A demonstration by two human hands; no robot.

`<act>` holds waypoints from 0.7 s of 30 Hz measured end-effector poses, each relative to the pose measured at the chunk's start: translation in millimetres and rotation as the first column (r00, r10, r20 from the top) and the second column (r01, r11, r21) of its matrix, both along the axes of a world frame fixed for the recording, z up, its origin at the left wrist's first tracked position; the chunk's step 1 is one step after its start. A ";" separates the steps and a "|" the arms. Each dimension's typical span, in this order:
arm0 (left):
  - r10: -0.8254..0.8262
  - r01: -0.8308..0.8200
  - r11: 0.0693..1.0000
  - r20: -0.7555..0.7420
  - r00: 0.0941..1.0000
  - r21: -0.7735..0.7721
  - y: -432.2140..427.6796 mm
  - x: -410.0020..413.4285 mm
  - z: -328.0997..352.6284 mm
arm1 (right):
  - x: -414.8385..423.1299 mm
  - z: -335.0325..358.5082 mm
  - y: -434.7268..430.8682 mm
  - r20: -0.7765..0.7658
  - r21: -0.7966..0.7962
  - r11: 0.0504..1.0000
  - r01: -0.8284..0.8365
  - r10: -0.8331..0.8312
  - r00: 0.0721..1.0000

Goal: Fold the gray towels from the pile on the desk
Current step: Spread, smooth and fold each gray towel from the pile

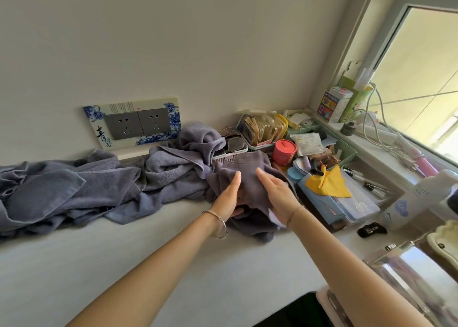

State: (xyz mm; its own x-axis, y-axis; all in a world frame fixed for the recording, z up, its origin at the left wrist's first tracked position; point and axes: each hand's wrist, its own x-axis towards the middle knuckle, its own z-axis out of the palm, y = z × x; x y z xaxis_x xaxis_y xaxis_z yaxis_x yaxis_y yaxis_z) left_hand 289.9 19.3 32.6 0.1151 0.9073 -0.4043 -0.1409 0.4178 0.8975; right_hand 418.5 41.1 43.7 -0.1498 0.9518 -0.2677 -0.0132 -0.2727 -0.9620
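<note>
Fingers of left hand and right hand rest straight on gray towel.

Both bare forearms were extended forward from the lower edge of the view and were angled toward each other. The left hand was held edge-on, its fingers kept straight and pressed together, with the thumb tucked low beneath the palm. The right hand was turned palm-down, its fingers relaxed and nearly straight. The two hands were set just beside each other, fingertips apart, and both were laid against the gray towel. Neither wrist was bent sharply.
</note>
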 end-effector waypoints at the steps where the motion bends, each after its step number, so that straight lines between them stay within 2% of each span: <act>1: 0.068 -0.066 0.998 0.091 0.994 -0.018 -2.0 -3.1 1.8 | -9.3 10.6 -4.2 -0.050 -0.041 0.993 -0.109 0.107 0.993; 3: 0.182 -0.179 0.983 0.196 0.963 -0.032 -4.0 -13.7 3.2 | -19.6 25.2 -9.4 -0.112 -0.120 0.962 -0.243 0.230 0.967; 4: 0.230 -0.234 0.972 0.191 0.954 -0.001 -6.8 -21.1 5.9 | -23.5 30.5 -10.0 -0.132 -0.135 0.952 -0.276 0.259 0.957; 7: 0.304 -0.323 0.941 0.173 0.937 0.097 -12.5 -42.2 4.2 | -30.8 37.1 -10.3 -0.116 -0.070 0.949 -0.307 0.298 0.947; 9: 0.340 -0.367 0.919 0.182 0.923 0.144 -17.0 -53.3 6.1 | -36.0 39.2 -11.2 -0.073 0.034 0.955 -0.295 0.296 0.952; 10: 0.366 -0.392 0.906 0.168 0.915 0.161 -18.3 -57.0 8.6 | -37.3 39.0 -11.0 -0.003 0.119 0.951 -0.285 0.287 0.958; 12: 0.418 -0.444 0.879 0.166 0.893 0.174 -22.7 -68.2 14.5 | -37.1 35.7 -9.9 0.324 0.293 0.893 -0.342 0.244 0.914; 13: 0.446 -0.474 0.861 0.171 0.878 0.187 -25.4 -74.7 18.4 | -36.8 33.2 -10.0 0.511 0.313 0.842 -0.439 0.241 0.825; 15: 0.498 -0.530 0.818 0.187 0.847 0.224 -30.3 -87.6 28.3 | -37.1 25.0 -12.5 0.787 0.188 0.739 -0.647 0.280 0.550; 16: 0.525 -0.559 0.795 0.193 0.829 0.236 -33.3 -95.7 31.3 | -41.2 19.7 -15.6 0.855 0.122 0.700 -0.704 0.286 0.433; 17: 0.549 -0.578 0.778 0.180 0.816 0.248 -35.8 -102.7 33.3 | -46.5 15.2 -19.0 0.886 0.105 0.674 -0.731 0.271 0.377; 18: 0.578 -0.598 0.758 0.157 0.801 0.260 -41.6 -114.4 35.2 | -56.4 11.5 -23.6 0.894 0.132 0.649 -0.749 0.248 0.373; 20: 0.624 -0.621 0.734 0.085 0.776 0.276 -46.8 -132.3 37.4 | -74.1 6.2 -29.2 0.854 0.230 0.611 -0.758 0.247 0.458; 21: 0.648 -0.631 0.726 0.037 0.761 0.274 -49.2 -145.7 36.5 | -87.6 7.3 -35.1 0.813 0.246 0.601 -0.761 0.300 0.500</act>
State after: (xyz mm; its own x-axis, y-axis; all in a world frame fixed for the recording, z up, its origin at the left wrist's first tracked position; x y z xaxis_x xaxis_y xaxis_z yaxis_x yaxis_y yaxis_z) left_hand 144.2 -29.9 69.1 -0.5463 0.8265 -0.1361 -0.2358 0.0041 0.9718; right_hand 330.9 6.0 51.0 -0.6879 0.7252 -0.0288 0.5993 0.5452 -0.5862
